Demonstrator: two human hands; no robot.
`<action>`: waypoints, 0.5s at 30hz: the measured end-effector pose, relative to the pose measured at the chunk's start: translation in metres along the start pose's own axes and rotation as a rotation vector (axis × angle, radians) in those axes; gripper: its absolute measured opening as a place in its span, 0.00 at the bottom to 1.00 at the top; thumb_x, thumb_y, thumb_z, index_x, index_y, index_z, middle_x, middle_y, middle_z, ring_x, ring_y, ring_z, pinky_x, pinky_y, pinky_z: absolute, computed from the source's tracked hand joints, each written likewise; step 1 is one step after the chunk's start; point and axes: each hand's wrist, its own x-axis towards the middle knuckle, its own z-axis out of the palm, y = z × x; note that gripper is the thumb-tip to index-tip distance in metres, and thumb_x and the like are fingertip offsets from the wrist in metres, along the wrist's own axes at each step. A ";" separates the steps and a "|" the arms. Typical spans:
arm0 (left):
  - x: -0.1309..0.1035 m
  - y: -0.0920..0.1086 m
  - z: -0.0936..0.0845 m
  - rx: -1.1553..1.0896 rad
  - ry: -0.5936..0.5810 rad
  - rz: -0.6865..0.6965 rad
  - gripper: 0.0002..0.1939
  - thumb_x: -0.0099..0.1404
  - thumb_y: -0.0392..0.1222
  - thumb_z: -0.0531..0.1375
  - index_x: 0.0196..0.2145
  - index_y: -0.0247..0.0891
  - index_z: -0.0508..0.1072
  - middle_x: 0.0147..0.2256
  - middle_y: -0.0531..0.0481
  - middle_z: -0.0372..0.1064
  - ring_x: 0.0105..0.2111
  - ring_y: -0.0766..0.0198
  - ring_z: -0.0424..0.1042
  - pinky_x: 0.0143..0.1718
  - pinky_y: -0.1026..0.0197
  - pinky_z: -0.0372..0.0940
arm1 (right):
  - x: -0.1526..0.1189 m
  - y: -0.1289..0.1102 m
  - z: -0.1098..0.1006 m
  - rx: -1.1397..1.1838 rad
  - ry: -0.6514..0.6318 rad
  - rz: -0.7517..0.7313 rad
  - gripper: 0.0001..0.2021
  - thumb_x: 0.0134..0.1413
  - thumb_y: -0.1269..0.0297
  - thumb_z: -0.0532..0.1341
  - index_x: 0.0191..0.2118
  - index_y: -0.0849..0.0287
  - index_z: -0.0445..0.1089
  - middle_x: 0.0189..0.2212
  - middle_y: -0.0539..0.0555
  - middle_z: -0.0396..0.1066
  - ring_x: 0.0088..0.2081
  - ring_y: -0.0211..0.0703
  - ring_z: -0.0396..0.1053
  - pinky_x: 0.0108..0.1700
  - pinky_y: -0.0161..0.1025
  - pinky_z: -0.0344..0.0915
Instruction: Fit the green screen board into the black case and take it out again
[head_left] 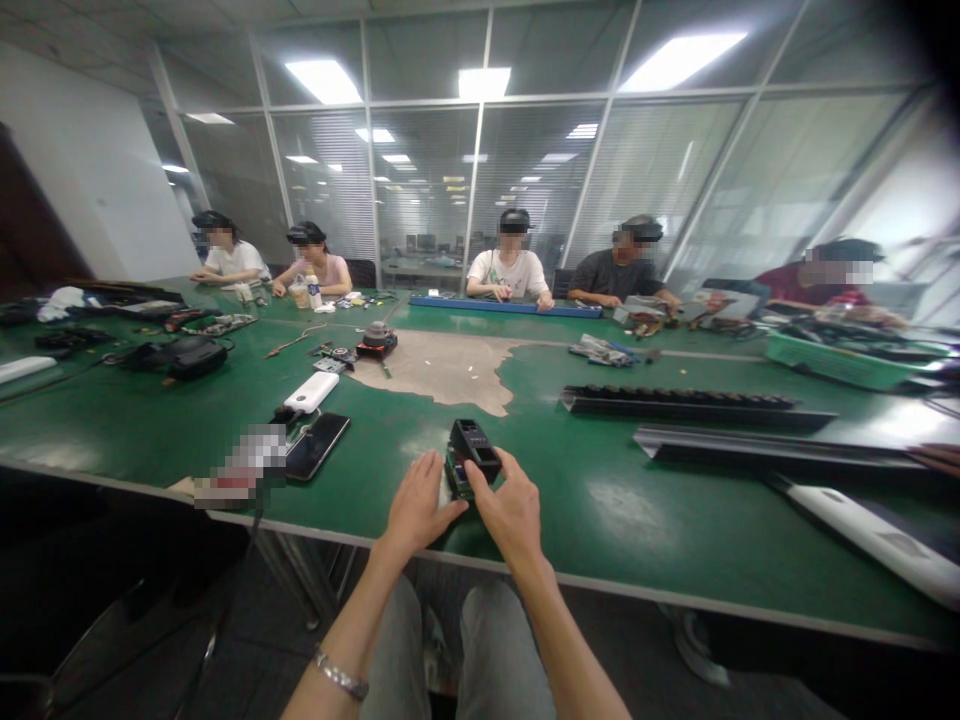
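Note:
A black plastic housing (478, 450) with square openings in its top is on the green table in front of me, close to the near edge. Along its left side shows a green circuit board (456, 478); how the two are joined I cannot make out. My right hand (516, 508) grips the housing from the right, thumb on the near side and fingers behind it. Stretched out at the left of the board is my left hand (420, 507), its thumb pointing toward the board's near end; whether it touches the board is unclear.
Left of my hands lie a dark phone (319, 447) and a white power bank (312, 392). A torn brown sheet (442, 365) lies beyond. Long black metal channels (750, 445), a white bar (874, 540) and a green basket (847, 365) are rightward. Several people sit opposite.

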 end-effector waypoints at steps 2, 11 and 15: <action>0.000 0.001 -0.002 -0.005 -0.007 -0.001 0.40 0.64 0.58 0.57 0.64 0.30 0.54 0.65 0.33 0.50 0.66 0.48 0.49 0.65 0.45 0.49 | -0.001 -0.002 0.004 -0.031 -0.011 -0.007 0.22 0.55 0.50 0.57 0.49 0.61 0.69 0.43 0.60 0.74 0.45 0.51 0.71 0.49 0.43 0.63; 0.001 0.002 -0.005 -0.014 -0.035 -0.014 0.38 0.64 0.54 0.56 0.64 0.29 0.53 0.65 0.34 0.49 0.66 0.48 0.48 0.66 0.45 0.48 | -0.007 -0.011 0.014 -0.186 -0.022 -0.028 0.20 0.57 0.51 0.57 0.49 0.61 0.69 0.40 0.60 0.74 0.44 0.50 0.71 0.46 0.41 0.61; 0.002 -0.001 0.000 -0.020 -0.035 -0.011 0.39 0.62 0.49 0.57 0.65 0.29 0.50 0.66 0.35 0.48 0.66 0.49 0.47 0.66 0.45 0.48 | -0.010 -0.012 0.013 -0.226 -0.064 -0.034 0.18 0.58 0.51 0.56 0.46 0.59 0.70 0.38 0.58 0.75 0.42 0.50 0.71 0.45 0.40 0.61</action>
